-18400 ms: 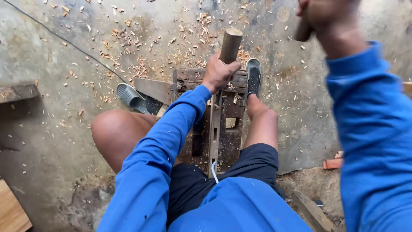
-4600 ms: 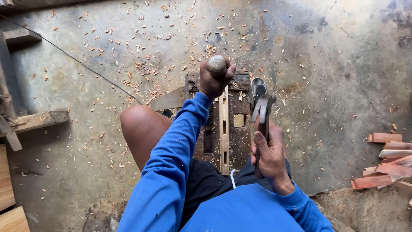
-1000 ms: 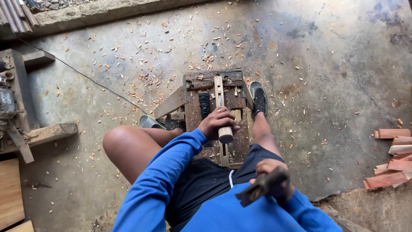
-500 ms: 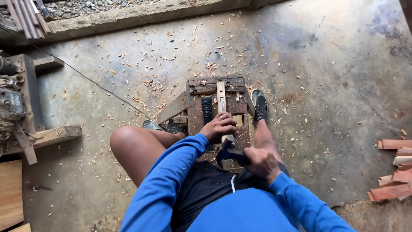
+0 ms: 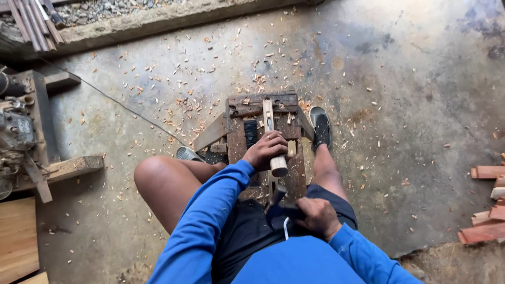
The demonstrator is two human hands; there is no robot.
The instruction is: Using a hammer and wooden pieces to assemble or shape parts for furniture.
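Observation:
I sit astride a low dark wooden bench (image 5: 239, 138) on a concrete floor. My left hand (image 5: 265, 150) grips a round wooden stick (image 5: 278, 165) that lies along the bench top, its cut end toward me. My right hand (image 5: 317, 216) is low by my lap, closed around a dark-headed hatchet (image 5: 276, 206) whose head points at the bench's near end. A pale wooden slat (image 5: 269, 115) runs along the middle of the bench beyond my left hand.
Wood chips (image 5: 184, 100) litter the floor. A machine on a wooden frame (image 5: 21, 131) stands at the left, with boards (image 5: 18, 239) below it. Reddish cut wood pieces (image 5: 486, 210) are stacked at the right. A cable (image 5: 121, 102) crosses the floor.
My right hand has brought the hatchet down from a raised position to my lap near the bench. My left hand has lowered the stick from upright to lying on the bench.

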